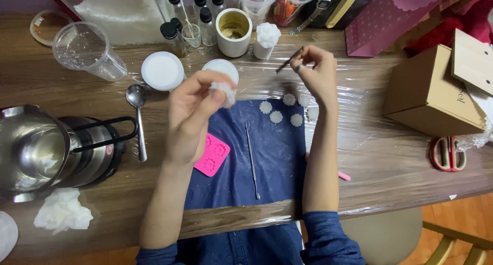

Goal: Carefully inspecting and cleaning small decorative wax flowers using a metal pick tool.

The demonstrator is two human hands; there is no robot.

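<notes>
Left hand (pixel 197 103) raised mid-frame, grip pinching a small white flower piece (pixel 224 92); right hand (pixel 317 70) lifted upper centre, fingertips pinching a thin dark tool (pixel 288 60).

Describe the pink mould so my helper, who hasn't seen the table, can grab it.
Find the dark blue cloth in the middle of the table. On its left edge, under the left hand, lies the pink mould: flat, with flower-shaped hollows, the only bright pink thing there.

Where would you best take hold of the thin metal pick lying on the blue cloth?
Probably at mid-shaft, pinched from above. The metal pick lies flat and lengthwise on the blue cloth, clear on both sides, with the pink mould apart on its left. Its tips are fine, so the thicker middle likely gives the surest hold.
</notes>
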